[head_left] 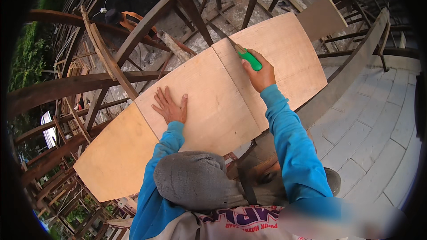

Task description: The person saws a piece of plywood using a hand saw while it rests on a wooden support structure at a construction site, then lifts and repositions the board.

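My right hand (260, 72) grips the green handle of a handsaw (250, 59). Its blade points away to the far left, over the far edge of the pale plywood sheet (200, 106), close to a straight line running across the wood. Whether the teeth are in the wood I cannot tell. Left of that line, my left hand (171, 107) lies flat on the sheet with its fingers spread. A second pale plywood piece (289, 49) extends to the right under my right hand. On the near left lies a yellower plywood panel (118, 153), adjoining the sheet.
Dark timber beams (62, 86) and posts crisscross on the left and far side, with gaps down to the ground. A person in orange (133, 21) is down there. A brown board (320, 18) lies far right. Pale block-patterned surface (360, 138) spreads at the right, beside a curved beam (347, 78).
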Demonstrator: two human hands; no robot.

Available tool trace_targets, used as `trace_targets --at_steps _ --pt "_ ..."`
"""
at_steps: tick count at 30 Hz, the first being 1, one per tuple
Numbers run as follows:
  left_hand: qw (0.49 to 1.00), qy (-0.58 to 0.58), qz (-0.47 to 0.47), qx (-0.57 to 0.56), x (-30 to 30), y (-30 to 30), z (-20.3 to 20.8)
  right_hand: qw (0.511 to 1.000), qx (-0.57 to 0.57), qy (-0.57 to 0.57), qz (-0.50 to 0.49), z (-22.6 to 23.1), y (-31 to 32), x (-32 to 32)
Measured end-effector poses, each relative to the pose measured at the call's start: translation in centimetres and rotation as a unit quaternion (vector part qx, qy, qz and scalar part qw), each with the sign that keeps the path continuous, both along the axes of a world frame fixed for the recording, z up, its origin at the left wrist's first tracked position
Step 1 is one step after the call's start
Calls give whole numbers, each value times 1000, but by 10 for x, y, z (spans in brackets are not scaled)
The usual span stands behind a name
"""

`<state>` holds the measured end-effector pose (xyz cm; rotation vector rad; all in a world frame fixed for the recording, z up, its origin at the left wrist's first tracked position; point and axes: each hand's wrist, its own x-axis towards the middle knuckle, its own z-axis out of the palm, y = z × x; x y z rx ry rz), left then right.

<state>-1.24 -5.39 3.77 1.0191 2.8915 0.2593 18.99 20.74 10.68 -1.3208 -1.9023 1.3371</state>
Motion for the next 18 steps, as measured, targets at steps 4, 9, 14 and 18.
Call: trace_targets --at_steps 4,9,14,18 --pt "999 -15 -31 -6 -15 23 -5 1000 -6 4 -9 -7 1 3" --pt "977 -169 -120 51 -61 167 -13 1000 -11 -22 -5 4 -3 4" --pt "894 -390 -179 -130 -99 282 -53 1000 -28 -8 2 8 -4 0" --pt "873 -415 -179 -183 -75 305 -55 1000 4 7 6 -4 9 16"
